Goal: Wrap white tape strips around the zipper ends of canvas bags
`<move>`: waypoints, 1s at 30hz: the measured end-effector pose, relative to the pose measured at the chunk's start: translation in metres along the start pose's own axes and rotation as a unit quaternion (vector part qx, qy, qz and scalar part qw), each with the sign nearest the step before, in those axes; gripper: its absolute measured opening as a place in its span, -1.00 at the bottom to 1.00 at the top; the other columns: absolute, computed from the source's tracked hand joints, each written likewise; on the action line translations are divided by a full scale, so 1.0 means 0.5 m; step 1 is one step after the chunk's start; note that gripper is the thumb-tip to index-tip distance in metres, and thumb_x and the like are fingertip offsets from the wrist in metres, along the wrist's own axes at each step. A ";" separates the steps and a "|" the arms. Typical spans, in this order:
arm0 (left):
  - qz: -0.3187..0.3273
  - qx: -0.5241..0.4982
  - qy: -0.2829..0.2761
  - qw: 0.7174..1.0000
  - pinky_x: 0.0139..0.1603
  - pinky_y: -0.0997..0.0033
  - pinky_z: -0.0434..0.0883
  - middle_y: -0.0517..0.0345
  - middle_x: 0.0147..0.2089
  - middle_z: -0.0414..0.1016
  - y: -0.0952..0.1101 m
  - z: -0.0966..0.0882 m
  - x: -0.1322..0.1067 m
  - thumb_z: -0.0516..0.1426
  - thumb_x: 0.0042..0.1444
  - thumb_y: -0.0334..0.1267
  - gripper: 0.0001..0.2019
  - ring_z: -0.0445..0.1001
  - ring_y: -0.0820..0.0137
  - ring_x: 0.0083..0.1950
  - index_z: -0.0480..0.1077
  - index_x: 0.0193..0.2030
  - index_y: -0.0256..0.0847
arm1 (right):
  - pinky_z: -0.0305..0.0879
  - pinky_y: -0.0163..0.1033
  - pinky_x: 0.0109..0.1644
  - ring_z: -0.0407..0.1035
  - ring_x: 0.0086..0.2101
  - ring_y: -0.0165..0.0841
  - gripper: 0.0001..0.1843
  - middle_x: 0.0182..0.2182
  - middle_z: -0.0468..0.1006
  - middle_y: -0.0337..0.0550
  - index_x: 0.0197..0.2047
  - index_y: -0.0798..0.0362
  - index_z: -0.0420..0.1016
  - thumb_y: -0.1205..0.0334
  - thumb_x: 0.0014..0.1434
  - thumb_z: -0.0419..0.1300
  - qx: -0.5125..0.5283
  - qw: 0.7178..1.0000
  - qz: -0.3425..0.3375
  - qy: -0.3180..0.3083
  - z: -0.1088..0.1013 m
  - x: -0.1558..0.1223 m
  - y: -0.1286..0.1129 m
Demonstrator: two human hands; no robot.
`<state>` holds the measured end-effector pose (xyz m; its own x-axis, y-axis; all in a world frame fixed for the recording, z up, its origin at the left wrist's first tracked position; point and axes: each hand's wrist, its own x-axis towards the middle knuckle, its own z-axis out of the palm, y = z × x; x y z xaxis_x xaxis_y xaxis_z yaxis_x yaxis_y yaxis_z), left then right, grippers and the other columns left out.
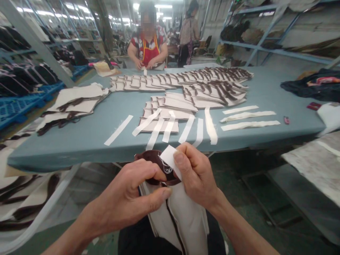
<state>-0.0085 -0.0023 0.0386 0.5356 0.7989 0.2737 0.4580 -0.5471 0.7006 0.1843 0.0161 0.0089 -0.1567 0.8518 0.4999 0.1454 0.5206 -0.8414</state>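
A cream fabric piece (187, 209) with a dark brown band along its top and a dark line down its middle lies over my lap. My left hand (132, 193) grips its top edge, the thumb in front and the fingers curled inside the brown band (150, 157). Between the thumb and fingers of my right hand (196, 173) is a white strip (169, 156), its end pointing up and left. Loose white threads (166, 168) hang beside the strip, over the brown opening. The lower part of the strip is hidden by my right hand.
Several white strips (118, 130) lie along the near edge of the blue-green table (87, 141). Behind them are overlapping cream pieces (159, 125) with brown edging. A person in a red apron (149, 53) works across the table. A small pink object (286, 120) lies right.
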 end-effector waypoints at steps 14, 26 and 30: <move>0.025 0.049 -0.031 0.998 -0.37 0.51 0.33 0.28 -0.41 0.59 -0.012 -0.007 -0.008 0.12 0.35 -0.40 -0.83 0.48 0.50 -0.45 0.52 -0.25 -0.17 | 0.15 -0.29 -0.42 0.32 -0.55 -0.43 -0.67 -0.56 0.46 -0.30 -0.36 -0.02 0.32 0.13 0.48 0.04 -0.159 0.984 -0.061 -0.054 0.000 0.006 0.014; 0.092 0.146 0.066 0.983 -0.26 0.50 0.53 0.17 -0.29 0.68 -0.047 0.029 -0.007 0.11 0.36 -0.43 -0.85 0.63 0.40 -0.34 0.49 -0.11 -0.12 | 0.13 -0.31 -0.43 0.22 -0.53 -0.45 -0.63 -0.56 0.34 -0.36 -0.42 -0.04 0.22 0.12 0.47 0.03 -0.049 0.997 0.047 -0.022 0.023 0.013 0.030; 0.152 0.201 0.094 0.963 -0.18 0.49 0.58 0.13 -0.18 0.73 -0.051 0.032 -0.013 0.16 0.33 -0.47 -0.81 0.70 0.37 -0.21 0.48 -0.06 -0.08 | 0.18 -0.30 -0.39 0.21 -0.49 -0.44 -0.53 -0.55 0.31 -0.34 -0.47 -0.03 0.22 -0.04 0.47 0.05 0.045 0.990 0.129 -0.037 0.019 0.016 0.024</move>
<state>-0.0121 0.0025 0.0083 0.5676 0.5964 0.5675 0.5583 -0.7855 0.2670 0.1758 0.0284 0.0009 -0.1968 0.9474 0.2523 0.1029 0.2759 -0.9557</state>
